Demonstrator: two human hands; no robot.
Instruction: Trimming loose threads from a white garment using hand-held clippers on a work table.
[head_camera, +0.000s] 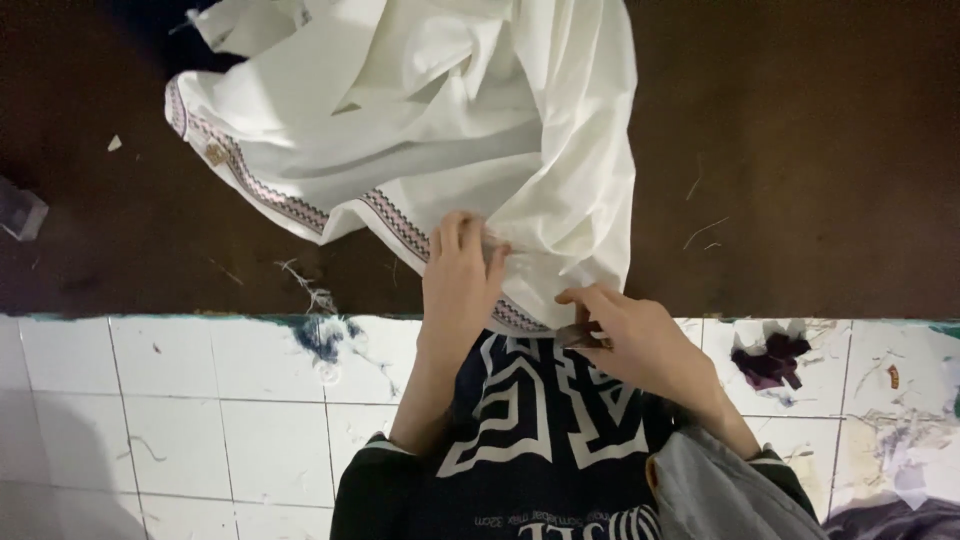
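A white garment (440, 110) with a patterned embroidered border lies bunched on a dark brown table (800, 150). My left hand (460, 280) grips its lower edge near the border, fingers curled over the cloth. My right hand (630, 335) sits just to the right at the table's front edge, pinching a small dark metal tool (578, 335) against the hem; what kind of tool it is I cannot tell. I wear a dark top with a white pattern (530, 430).
Loose threads (310, 290) lie on the table near its front edge. Below is a white tiled floor (200, 420) with a dark purple fabric scrap (772, 360) and more scraps at the right. A grey cloth (720, 490) rests on my lap.
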